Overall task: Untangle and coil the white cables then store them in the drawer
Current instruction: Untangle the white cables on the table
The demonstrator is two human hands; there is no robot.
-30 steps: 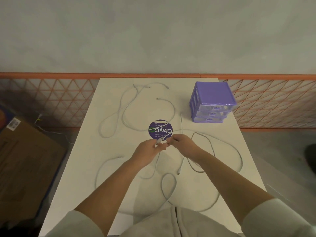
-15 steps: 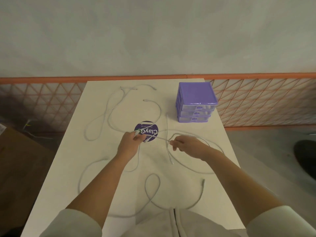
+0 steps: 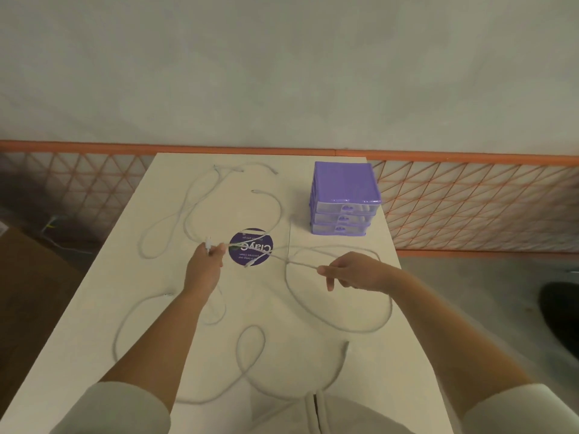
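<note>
Hands pinch one white cable taut — left hand at its plug, right hand further along — over the table.

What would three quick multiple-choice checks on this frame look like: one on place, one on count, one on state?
1. Where does the purple drawer unit stand on the table?
A far right
B near left
C centre

2. How many drawers does it show?
A two
B three
C five

3. How are the drawers?
A all shut
B top one open
C removed

Answers:
1 A, it stands by the far right edge, beyond the right hand.
2 B, three stacked fronts show.
3 A, no front is pulled out, while both hands, left hand included, pinch a white cable.
</note>
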